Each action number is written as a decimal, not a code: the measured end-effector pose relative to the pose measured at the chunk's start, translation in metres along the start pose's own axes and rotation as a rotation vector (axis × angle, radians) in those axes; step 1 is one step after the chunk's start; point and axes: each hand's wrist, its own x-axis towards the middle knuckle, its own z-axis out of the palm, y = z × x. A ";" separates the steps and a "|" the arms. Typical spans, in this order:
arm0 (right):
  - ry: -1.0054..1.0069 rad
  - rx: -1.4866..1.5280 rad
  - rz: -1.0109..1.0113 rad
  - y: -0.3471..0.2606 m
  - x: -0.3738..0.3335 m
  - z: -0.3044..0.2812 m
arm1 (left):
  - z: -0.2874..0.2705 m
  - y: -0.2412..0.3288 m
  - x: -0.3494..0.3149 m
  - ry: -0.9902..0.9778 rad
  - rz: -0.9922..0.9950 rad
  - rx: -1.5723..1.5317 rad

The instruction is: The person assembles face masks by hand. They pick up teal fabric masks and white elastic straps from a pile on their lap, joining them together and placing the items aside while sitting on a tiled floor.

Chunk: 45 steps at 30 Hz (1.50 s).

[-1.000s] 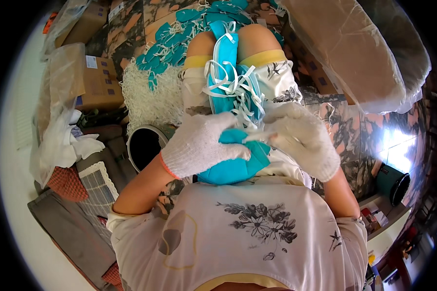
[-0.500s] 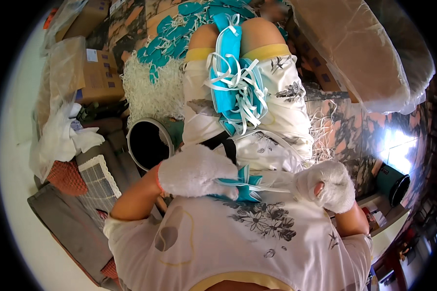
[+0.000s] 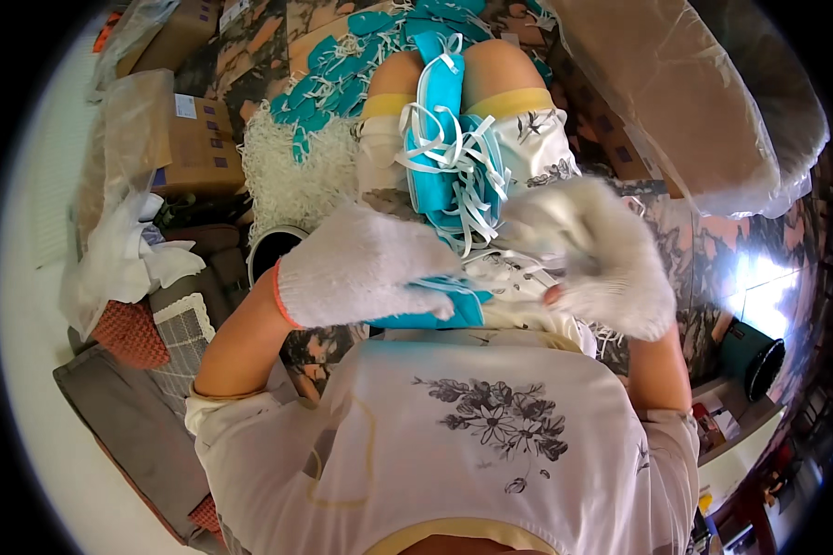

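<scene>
Roughly counted: one teal piece point(image 3: 467, 310) over the lap point(image 3: 528, 157), close to the shirt point(image 3: 500, 472); one teal bundle point(image 3: 434, 180) with tangled white straps point(image 3: 477, 220), farther forward. The left hand point(image 3: 366, 268) pinches the piece between thumb and fingers; the right hand point(image 3: 611, 264), curled, is too blurred to tell its grip. The piece looks flat, partly covered by the left hand.

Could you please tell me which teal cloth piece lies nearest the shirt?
The piece in the left hand; the others lie farther off, in the lap bundle and floor pile.
</scene>
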 end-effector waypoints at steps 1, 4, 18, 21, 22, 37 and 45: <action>0.002 0.003 0.000 -0.001 0.011 0.007 | -0.001 0.004 0.004 -0.014 0.044 0.077; -0.309 -0.226 -0.180 0.002 0.028 0.014 | -0.012 0.010 0.007 -0.088 0.082 0.191; -0.223 0.791 0.292 -0.001 -0.009 0.018 | 0.016 0.000 0.005 0.118 0.163 -0.106; 0.249 -0.014 -0.048 0.035 -0.066 -0.002 | 0.005 -0.013 -0.020 -0.143 0.095 -0.275; 0.316 -0.034 0.019 0.022 -0.064 -0.027 | 0.002 -0.031 -0.043 0.058 -0.048 -0.214; 0.468 -0.294 0.784 0.115 -0.110 -0.080 | -0.009 -0.011 -0.015 0.193 -0.237 -0.329; 0.528 -0.085 0.462 0.109 -0.131 -0.106 | -0.004 0.004 0.009 0.139 0.022 -0.223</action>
